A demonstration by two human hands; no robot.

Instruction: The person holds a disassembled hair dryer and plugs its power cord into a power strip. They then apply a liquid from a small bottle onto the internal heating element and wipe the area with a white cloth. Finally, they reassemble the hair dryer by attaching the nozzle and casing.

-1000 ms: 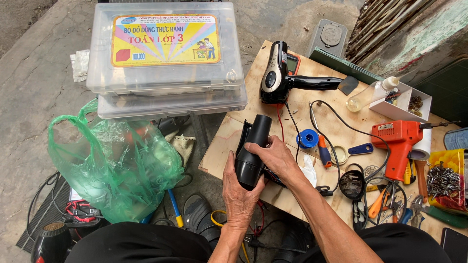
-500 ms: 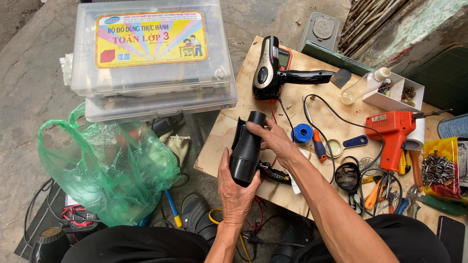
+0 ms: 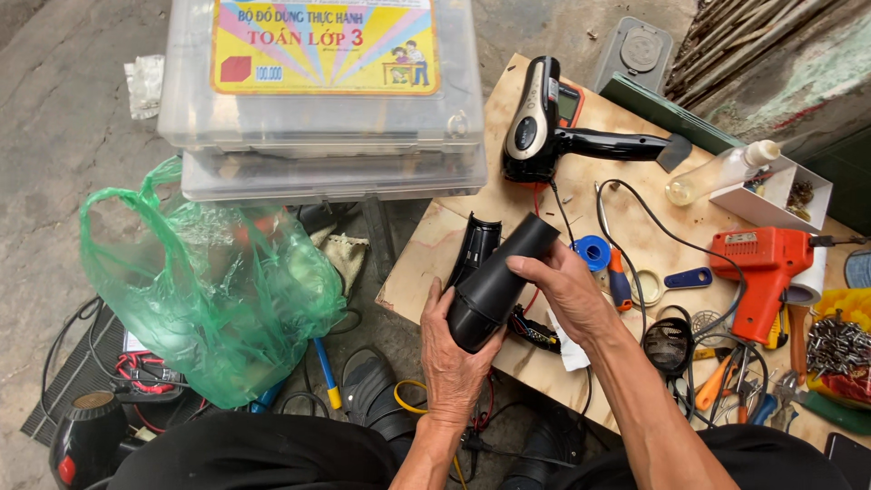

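My left hand [image 3: 456, 360] grips the lower end of a black hair-dryer barrel shell [image 3: 497, 284], held tilted over the front edge of a plywood board [image 3: 426, 263]. My right hand [image 3: 564, 289] holds the same shell near its upper end, fingers wrapped over the top. A second curved black shell piece [image 3: 475, 247] lies just behind it. A whole black hair dryer [image 3: 544, 127] lies further back on the board.
Stacked clear plastic boxes [image 3: 327, 154] stand at the back left, a green plastic bag [image 3: 209, 281] beside them. An orange glue gun [image 3: 760, 272], blue solder spool [image 3: 593, 252], pliers, wires and a tray of screws [image 3: 839, 349] crowd the board's right side.
Both hands have tilted the black shell so its upper end points further right, and my right hand has slid up toward that end. The view has shifted slightly.
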